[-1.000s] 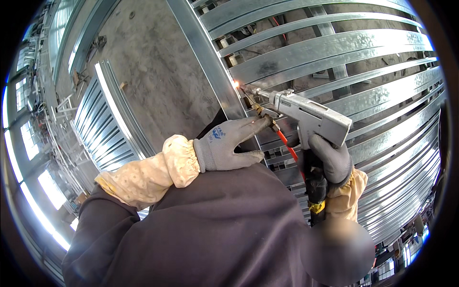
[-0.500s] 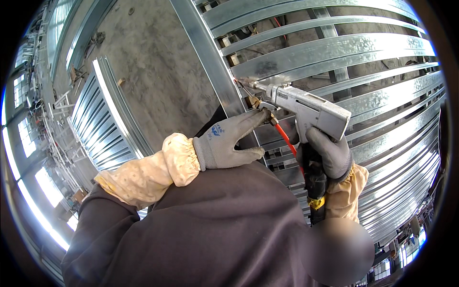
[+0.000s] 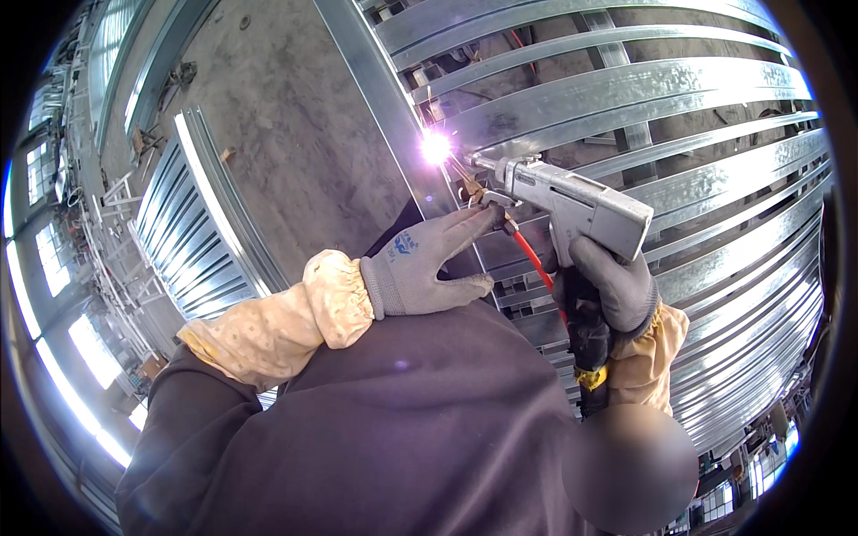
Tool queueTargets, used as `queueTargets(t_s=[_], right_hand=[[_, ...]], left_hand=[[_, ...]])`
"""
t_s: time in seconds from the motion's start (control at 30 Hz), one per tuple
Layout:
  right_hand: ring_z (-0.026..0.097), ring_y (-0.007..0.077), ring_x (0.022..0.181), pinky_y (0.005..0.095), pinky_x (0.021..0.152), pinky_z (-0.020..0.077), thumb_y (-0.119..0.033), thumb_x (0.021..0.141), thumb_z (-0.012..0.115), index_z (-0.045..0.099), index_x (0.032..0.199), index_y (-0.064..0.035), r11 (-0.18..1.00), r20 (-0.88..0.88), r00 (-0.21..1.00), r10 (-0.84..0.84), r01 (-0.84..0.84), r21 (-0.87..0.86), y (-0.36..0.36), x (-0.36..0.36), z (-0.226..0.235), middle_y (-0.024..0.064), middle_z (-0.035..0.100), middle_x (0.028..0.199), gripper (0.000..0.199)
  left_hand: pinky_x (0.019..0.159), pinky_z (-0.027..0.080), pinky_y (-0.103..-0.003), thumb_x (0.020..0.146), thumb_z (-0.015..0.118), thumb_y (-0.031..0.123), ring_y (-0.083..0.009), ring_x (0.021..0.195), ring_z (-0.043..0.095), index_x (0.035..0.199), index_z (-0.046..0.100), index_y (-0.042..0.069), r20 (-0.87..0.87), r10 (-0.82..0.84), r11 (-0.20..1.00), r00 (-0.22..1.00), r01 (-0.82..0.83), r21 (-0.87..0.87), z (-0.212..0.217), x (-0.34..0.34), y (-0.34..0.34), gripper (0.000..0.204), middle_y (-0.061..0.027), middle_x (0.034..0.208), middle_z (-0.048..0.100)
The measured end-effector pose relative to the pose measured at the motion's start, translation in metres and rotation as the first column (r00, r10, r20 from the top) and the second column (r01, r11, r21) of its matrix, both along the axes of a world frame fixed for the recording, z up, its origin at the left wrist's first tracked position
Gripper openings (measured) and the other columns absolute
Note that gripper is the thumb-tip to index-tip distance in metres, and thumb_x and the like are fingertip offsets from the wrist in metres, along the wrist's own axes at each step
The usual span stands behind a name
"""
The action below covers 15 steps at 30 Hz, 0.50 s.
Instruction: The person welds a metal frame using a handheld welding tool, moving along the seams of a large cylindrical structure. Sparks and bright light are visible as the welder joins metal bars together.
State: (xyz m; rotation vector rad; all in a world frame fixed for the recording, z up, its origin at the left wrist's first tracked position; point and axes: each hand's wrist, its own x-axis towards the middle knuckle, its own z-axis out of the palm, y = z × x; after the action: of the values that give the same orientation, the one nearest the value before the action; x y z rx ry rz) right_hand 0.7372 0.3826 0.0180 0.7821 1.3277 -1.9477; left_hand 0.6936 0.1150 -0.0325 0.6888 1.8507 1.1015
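Note:
A grey metal handheld welding gun (image 3: 576,204) is gripped in my gloved right hand (image 3: 618,284), its nozzle pointing to the upper left. A bright violet-white weld spark (image 3: 436,147) burns just beyond the tip, at the inner edge of a galvanized steel beam (image 3: 380,85). Below the nozzle sits a brass wire-feed fitting (image 3: 474,189) with a red hose (image 3: 534,257) running down from it. My gloved left hand (image 3: 427,263) lies palm down, fingers stretched and thumb apart, its fingertips against the fitting. A black-wrapped cable (image 3: 590,344) hangs under the gun's grip.
Long galvanized slats (image 3: 706,85) run off to the right, over a cross member (image 3: 617,54). A slatted metal panel (image 3: 192,223) rests on the concrete floor (image 3: 277,116) at the left. More steel sections (image 3: 156,67) lie at the far left.
A bright weld spark with small flying sparks has appeared at the gun's tip. Gun and both hands have barely moved.

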Motion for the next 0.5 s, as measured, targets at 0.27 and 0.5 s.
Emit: queueTargets(t_s=[0.27, 0.5], right_hand=[[0.062, 0.0117, 0.068, 0.0259, 0.057, 0.0518, -0.019, 0.096, 0.059, 0.057, 0.123, 0.0021, 1.0, -0.02, 1.0, 0.004, -0.004, 0.003, 0.0017, 0.0031, 0.0, 0.0079, 0.067, 0.091, 0.034], [0.062, 0.0129, 0.065, 0.0263, 0.055, 0.0512, -0.019, 0.096, 0.059, 0.057, 0.123, 0.002, 1.0, -0.01, 1.0, -0.002, 0.002, -0.002, 0.0013, 0.0044, 0.0012, 0.0082, 0.066, 0.09, 0.034]], left_hand=[[0.115, 0.038, -0.042, 0.088, 0.072, 0.034, -0.0418, 0.139, 0.045, 0.15, 0.034, -0.01, -0.031, 0.013, 0.999, 0.999, -0.012, 0.032, -0.0012, 0.0014, 0.0014, 0.085, -0.0337, 0.149, 0.042], [0.115, 0.038, -0.043, 0.089, 0.071, 0.036, -0.0422, 0.141, 0.042, 0.149, 0.034, -0.01, -0.03, 0.009, 0.999, 0.999, -0.007, 0.044, -0.0055, 0.0041, 0.0, 0.085, -0.0343, 0.149, 0.042]])
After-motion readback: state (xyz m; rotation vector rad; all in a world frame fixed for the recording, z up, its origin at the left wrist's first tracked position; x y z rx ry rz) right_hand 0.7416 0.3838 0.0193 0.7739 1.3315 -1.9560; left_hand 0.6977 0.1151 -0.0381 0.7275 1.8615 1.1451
